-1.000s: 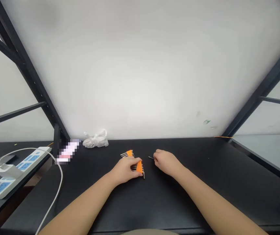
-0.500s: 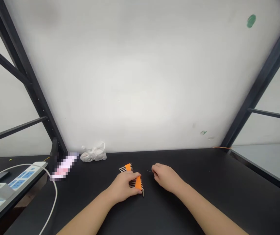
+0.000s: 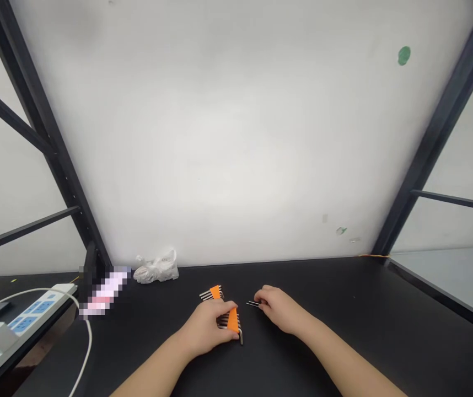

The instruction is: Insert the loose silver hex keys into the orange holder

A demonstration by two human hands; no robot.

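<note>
Left hand (image 3: 204,332) lies over the hex key set (image 3: 232,320), palm down, wrist low, forearm coming in from the lower left edge of the table (image 3: 344,314). Its fingers (image 3: 221,317) are pressed together and curled across the set, covering the middle of it and reaching the nearer orange holder. The set lies flat near the centre of the table, toward the near side of the far edge. Its black keys sit side by side between two orange holders, and one silver key end sticks out past the fingertips.

Right hand (image 3: 278,310) sits just beside the set, wrist turned inward, forearm coming in from the lower right. Its fingers are bunched and pinch a thin dark hex key (image 3: 253,304), whose tip points left toward the set without touching it. The exact finger placement is partly hidden.

Toward the far left edge lie a white plastic bag (image 3: 156,268) and a pixelated object (image 3: 105,293). At the left edge sit a power strip (image 3: 25,325) and a white cable (image 3: 88,336). A thin orange wire (image 3: 372,255) runs along the far right corner. A black steel frame (image 3: 435,138) stands on each side of a white wall (image 3: 236,138).
</note>
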